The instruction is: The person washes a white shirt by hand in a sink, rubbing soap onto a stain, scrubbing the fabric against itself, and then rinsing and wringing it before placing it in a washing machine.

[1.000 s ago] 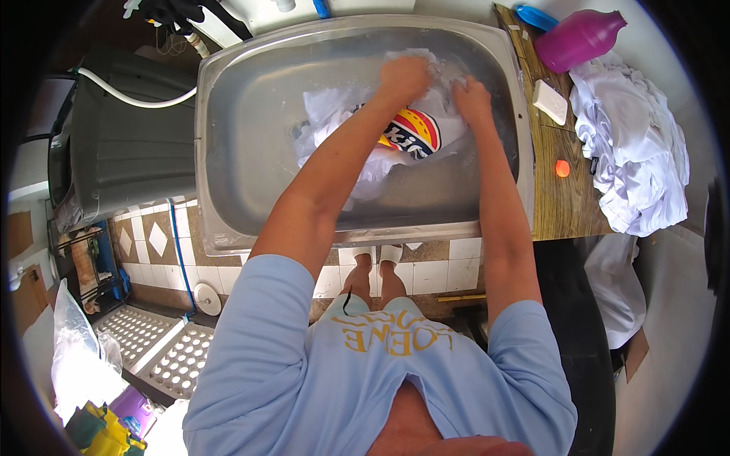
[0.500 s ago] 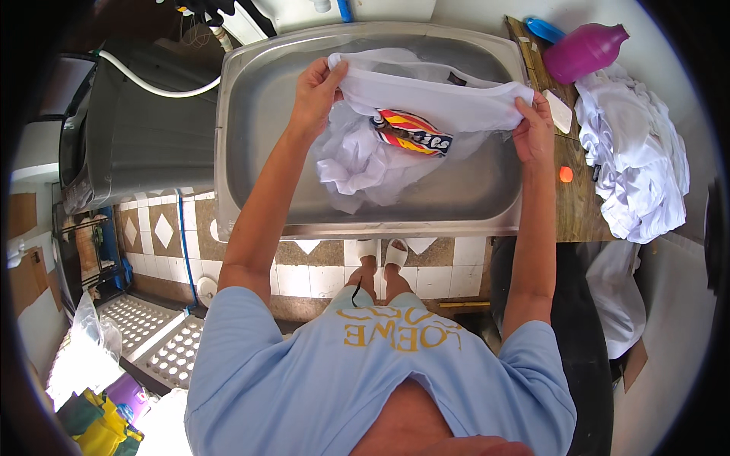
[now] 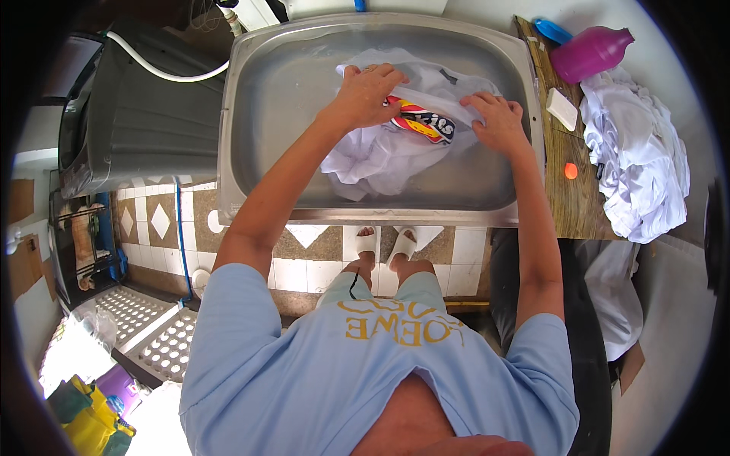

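Note:
A wet white shirt (image 3: 372, 163) with a red, yellow and dark printed patch (image 3: 426, 123) lies bunched in shallow water in a metal basin (image 3: 266, 208). My left hand (image 3: 369, 95) grips the cloth beside the print's left end, its fingers bent over the fabric and its thumb near the print. On the other side, my right hand (image 3: 498, 121) has its curved fingers on the shirt right of the print. White fabric spans the gap between both hands. A small dark tag (image 3: 449, 76) shows near the shirt's far edge.
On the wooden board (image 3: 574, 205) at the right are a white soap bar (image 3: 562, 110), an orange cap (image 3: 570, 171), a purple bottle (image 3: 591, 55), a blue object (image 3: 552, 30) and piled white clothes (image 3: 639, 156). A dark grey machine (image 3: 156, 114) with a white hose (image 3: 163, 74) stands left.
Both hands have come closer together and lowered the stretched shirt edge into the basin. The cloth is now gathered around the print rather than held taut across the far side.

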`<act>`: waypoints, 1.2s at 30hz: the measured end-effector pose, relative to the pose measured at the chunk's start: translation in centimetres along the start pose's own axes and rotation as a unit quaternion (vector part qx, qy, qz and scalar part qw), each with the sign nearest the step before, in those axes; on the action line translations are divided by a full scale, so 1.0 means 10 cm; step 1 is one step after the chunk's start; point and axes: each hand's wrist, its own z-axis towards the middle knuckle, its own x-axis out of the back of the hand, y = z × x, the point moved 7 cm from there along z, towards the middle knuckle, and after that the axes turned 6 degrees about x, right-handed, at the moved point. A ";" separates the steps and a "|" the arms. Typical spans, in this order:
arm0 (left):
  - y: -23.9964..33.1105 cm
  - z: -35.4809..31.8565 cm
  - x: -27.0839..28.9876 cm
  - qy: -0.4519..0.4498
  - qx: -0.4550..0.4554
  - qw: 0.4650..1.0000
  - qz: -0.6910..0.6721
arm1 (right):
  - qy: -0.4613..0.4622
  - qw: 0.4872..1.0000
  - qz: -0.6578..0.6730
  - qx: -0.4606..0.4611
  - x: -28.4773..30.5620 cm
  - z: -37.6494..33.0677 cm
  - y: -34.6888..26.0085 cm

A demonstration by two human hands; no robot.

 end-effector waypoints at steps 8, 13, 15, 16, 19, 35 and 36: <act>-0.12 0.03 0.04 -0.159 0.082 0.984 0.010 | -0.086 0.986 0.144 0.024 0.17 0.10 0.16; -0.21 0.07 0.14 -0.096 0.103 0.919 -0.368 | -0.058 0.843 0.532 0.050 0.36 0.15 0.28; -0.14 0.11 0.15 -0.109 0.141 0.872 -0.456 | -0.033 0.787 0.615 0.034 0.31 0.22 0.40; -0.10 0.14 0.15 -0.114 0.158 0.845 -0.498 | -0.020 0.757 0.653 0.025 0.30 0.25 0.47; -0.09 0.24 0.12 -0.095 0.156 0.837 -0.515 | -0.040 0.676 0.736 -0.007 0.26 0.33 0.57; -0.27 0.43 0.01 -0.037 0.196 0.819 -0.538 | -0.046 0.625 0.779 0.034 0.21 0.65 0.69; -0.28 0.42 0.02 -0.028 0.197 0.817 -0.540 | -0.046 0.620 0.783 0.034 0.20 0.66 0.68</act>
